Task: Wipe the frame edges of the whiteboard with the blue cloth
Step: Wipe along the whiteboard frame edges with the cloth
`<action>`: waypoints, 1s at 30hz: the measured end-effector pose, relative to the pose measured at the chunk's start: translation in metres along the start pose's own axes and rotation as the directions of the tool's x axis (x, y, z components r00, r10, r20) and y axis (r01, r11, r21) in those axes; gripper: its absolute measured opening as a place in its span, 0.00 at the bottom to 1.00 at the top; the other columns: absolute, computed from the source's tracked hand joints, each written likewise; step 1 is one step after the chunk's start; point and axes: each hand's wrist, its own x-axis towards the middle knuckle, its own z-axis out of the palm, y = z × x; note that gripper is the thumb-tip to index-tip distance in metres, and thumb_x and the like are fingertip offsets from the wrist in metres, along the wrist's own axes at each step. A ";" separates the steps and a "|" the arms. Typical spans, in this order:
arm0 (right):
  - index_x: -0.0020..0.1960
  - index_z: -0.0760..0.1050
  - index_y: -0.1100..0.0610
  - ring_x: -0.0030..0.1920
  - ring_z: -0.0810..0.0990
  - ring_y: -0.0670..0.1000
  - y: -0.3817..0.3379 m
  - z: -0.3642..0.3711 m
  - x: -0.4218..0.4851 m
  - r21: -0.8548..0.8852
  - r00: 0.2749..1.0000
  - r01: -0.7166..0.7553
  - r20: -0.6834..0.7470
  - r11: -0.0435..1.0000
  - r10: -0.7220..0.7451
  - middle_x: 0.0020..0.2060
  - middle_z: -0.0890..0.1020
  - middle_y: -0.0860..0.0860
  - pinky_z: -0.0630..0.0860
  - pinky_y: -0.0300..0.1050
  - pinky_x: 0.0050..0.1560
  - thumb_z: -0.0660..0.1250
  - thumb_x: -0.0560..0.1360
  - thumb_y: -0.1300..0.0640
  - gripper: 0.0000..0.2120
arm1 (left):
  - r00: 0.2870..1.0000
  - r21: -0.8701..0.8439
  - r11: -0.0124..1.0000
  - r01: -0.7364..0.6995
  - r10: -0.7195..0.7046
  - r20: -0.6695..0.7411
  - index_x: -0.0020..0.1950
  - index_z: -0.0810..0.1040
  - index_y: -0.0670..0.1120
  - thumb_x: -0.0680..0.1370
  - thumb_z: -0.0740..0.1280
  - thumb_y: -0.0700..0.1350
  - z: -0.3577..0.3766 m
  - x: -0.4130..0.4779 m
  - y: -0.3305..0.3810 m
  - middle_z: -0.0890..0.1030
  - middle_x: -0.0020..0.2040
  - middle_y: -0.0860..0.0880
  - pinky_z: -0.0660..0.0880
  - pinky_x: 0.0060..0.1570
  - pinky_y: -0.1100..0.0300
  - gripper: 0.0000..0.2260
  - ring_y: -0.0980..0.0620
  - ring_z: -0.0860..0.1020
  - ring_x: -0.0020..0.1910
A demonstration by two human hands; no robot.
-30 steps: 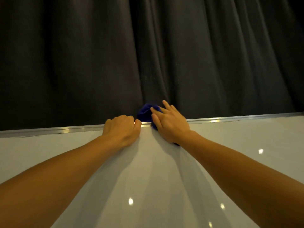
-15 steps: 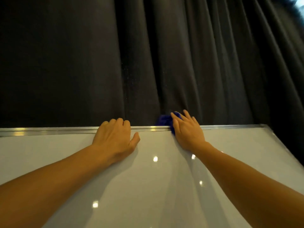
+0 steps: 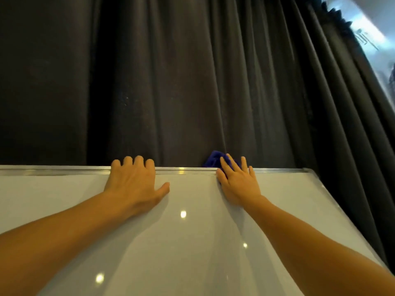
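Curtain: dark, heavy fabric in vertical pleats, hanging directly beyond both hands and filling the upper view.

Whiteboard: smooth, glossy white panel under both forearms, showing small ceiling-light reflections. No marks visible on it.

Top frame edge: narrow strip of bright metal, long axis running left to right beneath the fingers of both hands. It ends at a corner to the right of the right hand; from there a side frame edge runs back toward the person.

Left hand: flat on the board, fingers curled over the top frame edge, thumb spread to the side. It holds nothing and appears to brace the board.

Right hand: fingers slightly spread, palm pressing the blue cloth against the top frame edge. The cloth is soft, bunched and deep blue, showing mainly beyond the fingertips; the remainder is hidden under the palm.

Assessment: the uncleaned stretch likely lies to the right of the right hand, along the rail's axis toward the corner. The right hand is nearer and carries the cloth. The curtain beside the cloth could snag.
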 end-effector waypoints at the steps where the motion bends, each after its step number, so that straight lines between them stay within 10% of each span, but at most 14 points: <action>1: 0.80 0.48 0.46 0.79 0.41 0.59 0.001 0.004 0.002 0.002 0.999 0.039 0.010 0.999 -0.039 0.80 0.48 0.45 0.42 0.60 0.77 0.41 0.81 0.38 0.28 | 1.000 0.005 1.000 0.009 -0.009 0.014 0.62 0.71 0.49 0.73 0.51 0.72 0.000 0.004 0.011 0.76 0.60 0.46 0.70 0.59 0.46 0.32 0.45 0.74 0.58; 6: 0.79 0.48 0.44 0.79 0.40 0.55 0.015 0.016 0.005 0.137 0.892 0.451 -0.076 0.882 -0.445 0.79 0.55 0.45 0.36 0.51 0.73 0.39 0.80 0.38 0.29 | 0.992 0.029 0.994 0.105 -0.107 0.070 0.62 0.72 0.49 0.71 0.51 0.74 -0.002 0.031 0.088 0.76 0.61 0.44 0.68 0.59 0.44 0.34 0.42 0.74 0.59; 12: 0.80 0.47 0.53 0.78 0.42 0.63 0.193 0.017 0.040 0.036 0.978 0.195 0.064 0.980 -0.197 0.80 0.52 0.53 0.45 0.60 0.77 0.44 0.84 0.46 0.27 | 0.987 0.074 0.985 0.155 -0.158 0.039 0.55 0.73 0.49 0.70 0.46 0.75 0.002 0.038 0.122 0.78 0.56 0.44 0.70 0.56 0.44 0.35 0.41 0.75 0.55; 21: 0.76 0.62 0.59 0.78 0.54 0.61 0.218 0.026 0.044 0.043 0.775 0.631 -0.085 0.774 -0.627 0.77 0.63 0.57 0.32 0.46 0.71 0.50 0.84 0.50 0.23 | 0.984 0.056 0.993 0.102 -0.109 0.142 0.58 0.73 0.49 0.70 0.48 0.76 0.009 0.093 0.258 0.78 0.58 0.46 0.70 0.56 0.47 0.36 0.44 0.75 0.56; 25: 0.77 0.59 0.59 0.78 0.49 0.62 0.299 0.038 0.068 -0.045 0.900 0.437 0.028 0.899 -0.436 0.79 0.54 0.58 0.42 0.58 0.78 0.51 0.84 0.50 0.23 | 0.996 0.050 0.997 0.066 -0.069 0.055 0.55 0.73 0.50 0.63 0.37 0.79 0.018 0.093 0.254 0.78 0.55 0.47 0.71 0.52 0.48 0.43 0.45 0.75 0.52; 30: 0.77 0.40 0.36 0.78 0.41 0.63 0.275 0.042 0.064 0.154 0.929 0.364 0.011 0.918 -0.370 0.80 0.47 0.47 0.43 0.61 0.76 0.41 0.78 0.31 0.30 | 0.997 0.012 0.998 0.068 -0.068 0.023 0.60 0.74 0.48 0.64 0.40 0.79 0.020 0.111 0.309 0.77 0.59 0.44 0.69 0.56 0.46 0.46 0.42 0.74 0.58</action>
